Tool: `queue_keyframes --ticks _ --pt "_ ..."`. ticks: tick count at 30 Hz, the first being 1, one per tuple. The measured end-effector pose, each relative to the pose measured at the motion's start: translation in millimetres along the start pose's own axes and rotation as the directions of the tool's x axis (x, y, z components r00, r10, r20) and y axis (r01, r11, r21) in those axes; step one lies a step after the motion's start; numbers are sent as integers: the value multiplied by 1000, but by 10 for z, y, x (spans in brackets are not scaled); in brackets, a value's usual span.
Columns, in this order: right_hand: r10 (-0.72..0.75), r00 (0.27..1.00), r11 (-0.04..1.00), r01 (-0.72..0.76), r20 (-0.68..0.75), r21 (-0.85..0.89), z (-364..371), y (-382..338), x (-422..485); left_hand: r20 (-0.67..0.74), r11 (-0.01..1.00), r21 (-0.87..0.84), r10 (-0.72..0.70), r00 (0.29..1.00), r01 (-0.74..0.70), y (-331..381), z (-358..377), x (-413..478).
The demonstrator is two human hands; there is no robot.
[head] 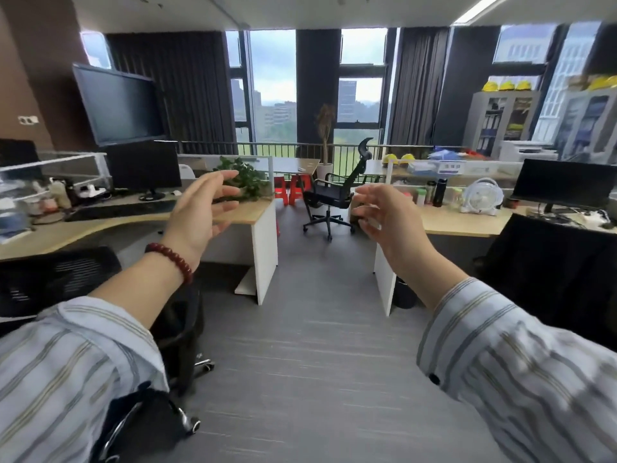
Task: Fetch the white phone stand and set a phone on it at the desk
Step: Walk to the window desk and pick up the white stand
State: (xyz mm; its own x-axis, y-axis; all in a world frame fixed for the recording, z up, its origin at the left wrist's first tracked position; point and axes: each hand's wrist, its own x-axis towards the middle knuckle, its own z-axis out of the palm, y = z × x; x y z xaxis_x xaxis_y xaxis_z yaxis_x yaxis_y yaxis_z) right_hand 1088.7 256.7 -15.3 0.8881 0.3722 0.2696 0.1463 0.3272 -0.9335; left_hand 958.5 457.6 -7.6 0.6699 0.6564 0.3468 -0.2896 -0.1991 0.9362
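My left hand [203, 208] is raised in front of me over the aisle, fingers spread and empty, a red bead bracelet on its wrist. At the same height my right hand [387, 215] is lifted with its fingers loosely curled apart, holding nothing. Both arms wear striped shirt sleeves. A wooden desk [100, 225] runs along the left and another desk [467, 223] along the right. I see no white phone stand and no phone; the small items on both desks are too blurred to tell apart.
A grey aisle floor [320, 329] runs ahead between the desks. A black office chair [330, 195] stands at its far end beside red stools [292, 190]. Black chairs sit at near left [60, 279] and right [551, 272]. Monitors, a plant [247, 178] and a white fan [480, 197] occupy the desks.
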Motion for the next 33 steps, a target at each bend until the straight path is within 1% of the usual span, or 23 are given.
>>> queue_keyframes --ticks 4,8,11,15,18,23,26,28,30,33 --pt "-6 1000 1000 6 14 7 65 206 1029 -25 1000 -30 -4 1000 3 -328 247 1019" --pt "-18 1000 1000 18 -22 -1 -66 476 1961 -57 999 -41 -7 998 4 -789 637 1894" --pt "-24 997 1000 24 -68 -7 -205 757 2729 -62 996 -82 -22 998 16 -1169 1036 2610" --pt "-64 994 998 61 -89 -27 -483 1155 3831 -23 997 -75 -19 1000 18 -1718 1730 3623" --pt "-85 993 996 82 -79 -32 -661 1356 4736 0 997 -76 -30 1000 30 -2066 2210 4428" --pt "-74 994 997 71 -84 -39 -740 1628 6183 26 993 -93 -75 997 77 -2445 2707 5780" --pt "-35 998 999 34 -47 -30 -633 1883 7001 72 995 -11 -103 992 104 -2675 2777 6513" --pt "36 999 998 -36 2 -50 -535 2109 7531 114 992 51 -121 986 116 -2873 2760 6954" --pt "127 989 986 -119 70 -116 -413 2379 8059 115 988 84 -139 984 130 -3110 2699 7388" --pt "191 970 971 -163 153 -177 -182 2832 8893 97 983 99 -165 982 155 -3580 2542 8132"
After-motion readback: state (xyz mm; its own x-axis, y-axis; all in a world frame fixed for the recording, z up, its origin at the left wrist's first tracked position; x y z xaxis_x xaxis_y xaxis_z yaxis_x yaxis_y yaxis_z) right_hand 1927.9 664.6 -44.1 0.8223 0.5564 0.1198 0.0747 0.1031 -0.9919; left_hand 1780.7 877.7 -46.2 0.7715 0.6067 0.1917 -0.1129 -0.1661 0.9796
